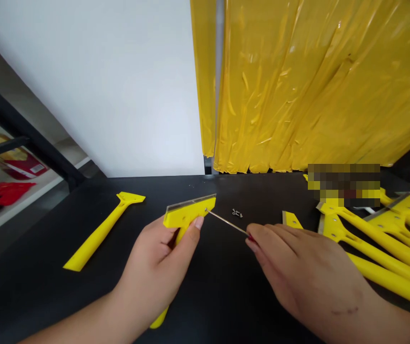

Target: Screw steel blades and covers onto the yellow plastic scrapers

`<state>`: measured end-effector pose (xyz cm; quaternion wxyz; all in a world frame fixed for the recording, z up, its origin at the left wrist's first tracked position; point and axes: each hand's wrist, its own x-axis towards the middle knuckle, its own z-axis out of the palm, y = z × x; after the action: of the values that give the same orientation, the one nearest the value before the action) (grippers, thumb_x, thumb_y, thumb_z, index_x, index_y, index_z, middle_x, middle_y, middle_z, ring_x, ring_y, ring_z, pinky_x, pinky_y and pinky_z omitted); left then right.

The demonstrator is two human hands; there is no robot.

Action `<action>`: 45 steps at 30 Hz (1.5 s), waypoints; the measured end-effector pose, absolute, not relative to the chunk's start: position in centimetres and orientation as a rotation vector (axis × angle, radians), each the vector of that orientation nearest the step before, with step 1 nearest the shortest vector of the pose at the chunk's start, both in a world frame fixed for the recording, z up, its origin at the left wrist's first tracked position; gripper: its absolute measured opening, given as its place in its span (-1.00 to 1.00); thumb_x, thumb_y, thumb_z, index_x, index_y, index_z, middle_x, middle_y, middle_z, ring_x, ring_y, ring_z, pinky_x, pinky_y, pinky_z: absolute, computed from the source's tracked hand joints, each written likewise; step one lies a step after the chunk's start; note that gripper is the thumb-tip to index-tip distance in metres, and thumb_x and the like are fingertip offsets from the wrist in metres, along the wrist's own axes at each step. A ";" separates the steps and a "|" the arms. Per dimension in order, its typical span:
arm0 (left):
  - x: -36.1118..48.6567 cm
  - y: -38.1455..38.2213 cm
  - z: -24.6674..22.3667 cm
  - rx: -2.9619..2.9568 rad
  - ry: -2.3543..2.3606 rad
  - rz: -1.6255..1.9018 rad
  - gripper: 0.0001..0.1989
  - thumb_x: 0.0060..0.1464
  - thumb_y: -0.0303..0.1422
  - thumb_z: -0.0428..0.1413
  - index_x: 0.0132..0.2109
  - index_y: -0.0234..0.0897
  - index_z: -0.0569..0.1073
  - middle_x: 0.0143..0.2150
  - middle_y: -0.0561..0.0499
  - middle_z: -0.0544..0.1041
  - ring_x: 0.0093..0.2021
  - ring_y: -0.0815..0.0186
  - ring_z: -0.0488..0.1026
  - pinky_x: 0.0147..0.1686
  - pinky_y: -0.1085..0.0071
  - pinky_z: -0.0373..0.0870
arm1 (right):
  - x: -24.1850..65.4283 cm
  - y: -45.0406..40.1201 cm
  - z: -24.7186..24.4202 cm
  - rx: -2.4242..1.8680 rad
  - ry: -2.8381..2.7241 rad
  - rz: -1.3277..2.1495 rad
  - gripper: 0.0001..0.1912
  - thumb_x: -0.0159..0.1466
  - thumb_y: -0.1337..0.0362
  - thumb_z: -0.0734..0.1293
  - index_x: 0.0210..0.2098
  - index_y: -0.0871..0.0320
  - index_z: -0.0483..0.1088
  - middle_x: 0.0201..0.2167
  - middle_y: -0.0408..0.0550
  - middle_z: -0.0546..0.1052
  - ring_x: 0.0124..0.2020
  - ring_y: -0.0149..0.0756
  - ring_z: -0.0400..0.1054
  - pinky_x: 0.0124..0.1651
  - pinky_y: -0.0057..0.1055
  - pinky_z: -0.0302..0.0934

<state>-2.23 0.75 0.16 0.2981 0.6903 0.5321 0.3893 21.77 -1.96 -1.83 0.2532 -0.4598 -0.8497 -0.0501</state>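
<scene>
My left hand [162, 258] is wrapped round the neck of a yellow scraper [186, 213], its head tilted up with a metal blade along the top edge. The thumb presses on the face of the head. My right hand [290, 263] grips a screwdriver [228, 222], whose thin metal shaft points left; its handle is mostly hidden in the fingers. The shaft's tip meets a screw spot near the right end of the scraper head. Between the hands, farther back, lies a little group of small screws [237, 213] on the black table [212, 286].
Another yellow scraper [100, 234] without a visible blade lies at the left. Several yellow scrapers with blades [369, 234] are piled at the right. Behind stand a white panel [119, 86] and yellow plastic sheeting [315, 86]. A shelf [29, 191] holding items is at far left.
</scene>
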 end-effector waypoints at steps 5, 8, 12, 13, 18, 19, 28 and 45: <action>-2.5 0.8 0.0 1.962 1.394 1.013 -0.42 0.40 -0.21 0.08 -0.64 -0.16 0.30 -0.69 0.14 0.31 -0.57 0.35 0.28 -0.49 0.39 0.20 | 20.6 -2.3 -1.3 -1.415 -1.584 1.393 -0.60 0.51 -0.04 0.16 -0.32 0.06 0.33 -0.60 -0.28 0.21 -0.60 -0.43 0.10 -0.54 -0.43 -0.01; -2.8 1.2 0.1 2.045 1.381 0.998 -0.47 0.41 -0.24 0.08 -0.58 -0.16 0.29 -0.67 0.15 0.30 -0.56 0.35 0.27 -0.48 0.39 0.20 | 20.3 -2.0 -1.3 -1.356 -1.329 1.712 -0.58 0.47 -0.13 0.17 -0.25 0.05 0.37 -0.63 -0.34 0.08 -0.64 -0.44 -0.04 -0.59 -0.44 -0.06; -3.3 2.6 0.2 2.080 1.445 0.996 -0.56 0.40 -0.19 0.09 -0.49 -0.16 0.30 -0.59 0.15 0.32 -0.51 0.33 0.31 -0.44 0.37 0.24 | 21.5 -1.1 -1.6 -1.427 -1.739 1.236 -0.68 0.53 -0.06 0.16 -0.09 -0.02 0.39 -0.47 -0.26 0.34 -0.43 -0.39 0.25 -0.36 -0.42 0.16; -3.4 2.9 0.2 2.055 1.465 1.005 -0.57 0.40 -0.17 0.09 -0.46 -0.17 0.32 -0.57 0.14 0.34 -0.49 0.32 0.33 -0.42 0.37 0.26 | 22.1 -0.7 -1.7 -1.436 -1.798 1.104 -0.71 0.55 -0.02 0.14 -0.07 -0.03 0.37 -0.41 -0.24 0.40 -0.37 -0.38 0.29 -0.30 -0.41 0.18; -3.6 3.7 -0.6 1.677 1.354 1.116 -0.71 0.39 -0.05 0.09 -0.16 -0.15 0.46 -0.34 0.10 0.51 -0.47 0.34 0.38 -0.46 0.39 0.38 | 24.3 1.4 -2.0 -1.582 -1.796 0.728 -0.84 0.53 0.15 0.16 -0.13 -0.03 0.33 -0.36 -0.24 0.43 -0.39 -0.37 0.28 -0.38 -0.44 0.15; -3.5 3.7 -0.7 1.612 1.306 1.128 -0.72 0.39 -0.04 0.10 -0.12 -0.15 0.45 -0.30 0.09 0.53 -0.46 0.34 0.39 -0.47 0.40 0.40 | 24.5 1.7 -2.1 -1.599 -1.805 0.713 -0.85 0.51 0.13 0.18 -0.14 -0.03 0.35 -0.41 -0.25 0.41 -0.44 -0.37 0.25 -0.43 -0.44 0.12; -2.3 3.2 -0.3 1.354 1.147 0.961 -0.70 0.36 -0.08 0.14 -0.01 -0.21 0.45 -0.11 -0.05 0.64 -0.41 0.33 0.48 -0.47 0.41 0.48 | 24.3 2.9 -3.8 -1.543 -2.311 0.255 -0.41 0.33 0.48 0.18 0.24 -0.04 0.49 -0.13 -0.09 0.68 -0.21 -0.23 0.58 -0.10 -0.30 0.42; -2.2 3.1 -0.6 1.324 1.133 0.896 -0.68 0.35 -0.07 0.16 -0.03 -0.25 0.48 -0.11 -0.07 0.66 -0.46 0.38 0.46 -0.45 0.42 0.48 | 23.8 2.7 -3.8 -1.680 -2.375 0.184 -0.40 0.27 0.48 0.22 0.22 -0.03 0.53 -0.27 -0.13 0.67 -0.29 -0.22 0.56 -0.21 -0.31 0.34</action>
<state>-2.24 3.07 -0.60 0.5573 0.5610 0.4802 0.3797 23.85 2.71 -3.78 0.1130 -0.5727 -0.8095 0.0629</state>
